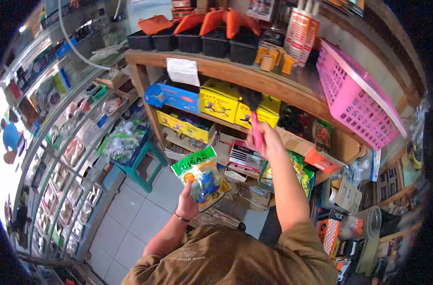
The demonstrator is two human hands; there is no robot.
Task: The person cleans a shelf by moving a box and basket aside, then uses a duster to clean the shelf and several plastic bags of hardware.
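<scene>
My left hand [188, 205] grips the lower left side of a clear plastic packet [208, 183] with a green printed top and blue and yellow contents. The thumb lies across the packet's front. In my right hand [269, 142], fingers wrapped round it, is the pink handle of a brush [257, 129]. Its dark head points up and away, overlapping a yellow box [245, 113] on the shelf. A second yellow box [219, 100] and a blue box [172, 97] stand to the left of it.
Black bins [215, 43] with orange lids line the wooden shelf top [226, 69], beside a pink basket [356, 102]. A green stool [142, 164] bearing bagged goods stands on the tiled floor [126, 223]. Glass display racks [66, 173] run along the left.
</scene>
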